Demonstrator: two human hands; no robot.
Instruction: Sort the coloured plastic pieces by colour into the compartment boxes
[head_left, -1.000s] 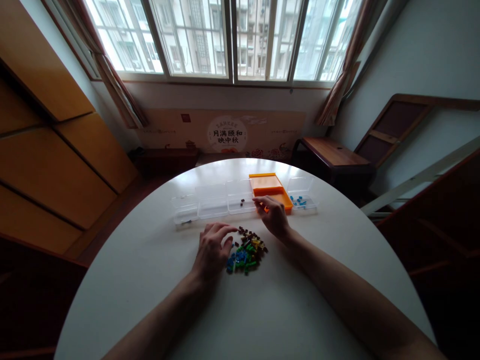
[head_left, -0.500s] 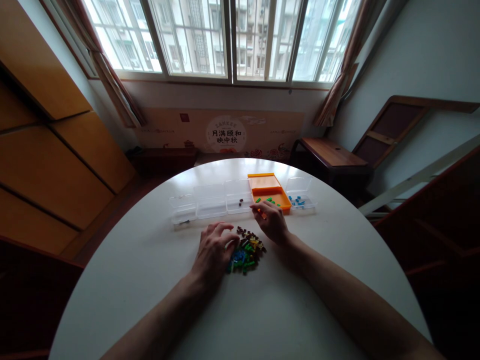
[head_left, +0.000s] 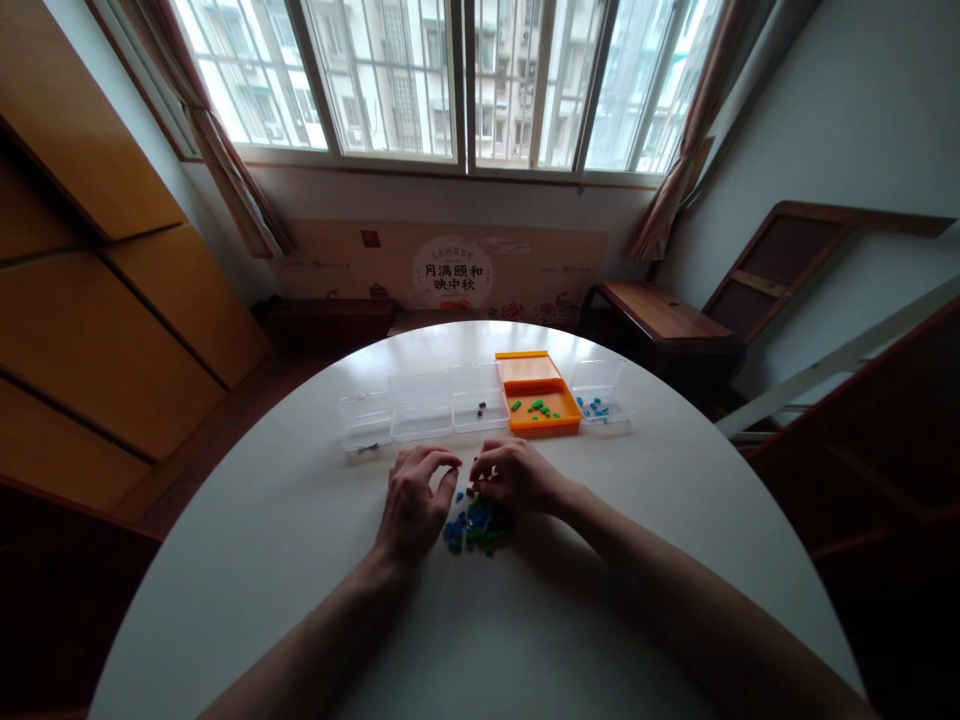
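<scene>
A pile of small toy building bricks, blue and green at its near side, lies on the white table. My left hand is at the left of the pile, thumb and forefinger brought together in a pinch; whatever is between them is too small to name. Over the far right part of the pile is my right hand, its fingers curled down among the bricks and hiding several of them. Its fingertips are closed, and what they grip cannot be made out. Beyond the hands, an open orange box holds several green bricks.
Clear lidded boxes stand in a row with the orange one: one with blue bricks, one with dark brown bricks, and further clear boxes to the left. The round white table has its far edge toward the window.
My right hand has moved from the orange box back toward me, onto the pile. My left hand has shifted slightly left, its thumb nearer the forefinger. More blue bricks show at the pile's left.
</scene>
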